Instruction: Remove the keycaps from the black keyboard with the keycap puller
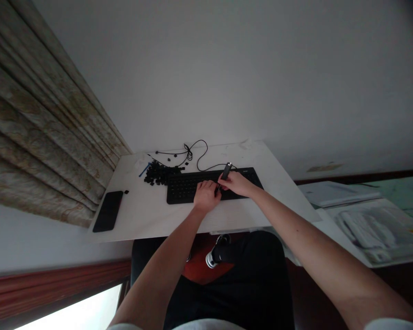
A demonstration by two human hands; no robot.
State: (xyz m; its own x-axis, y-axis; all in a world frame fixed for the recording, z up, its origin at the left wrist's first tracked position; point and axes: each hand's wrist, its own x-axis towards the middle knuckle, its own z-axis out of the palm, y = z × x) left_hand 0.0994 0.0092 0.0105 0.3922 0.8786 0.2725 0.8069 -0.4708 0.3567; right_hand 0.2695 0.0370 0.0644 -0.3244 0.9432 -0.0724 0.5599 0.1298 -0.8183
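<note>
A black keyboard [182,187] lies on the white table, and both my hands are over it. My left hand [206,196] rests on the middle of the keyboard, fingers lying over the keys and slightly bent, with no held object showing. Just to its right, my right hand [237,182] grips a dark-handled tool [226,171] with a silvery top end. The tool is tilted, its lower end down at the keys near my left thumb; its exact kind is unclear. A heap of black keycaps [158,173] lies against the keyboard's left end.
A black cable [206,151] loops behind the keyboard. A thin blue item [144,169] lies beside the heap. A dark phone [108,211] lies at the table's left edge, with a single black keycap [126,192] near it. Curtains [48,114] hang at left.
</note>
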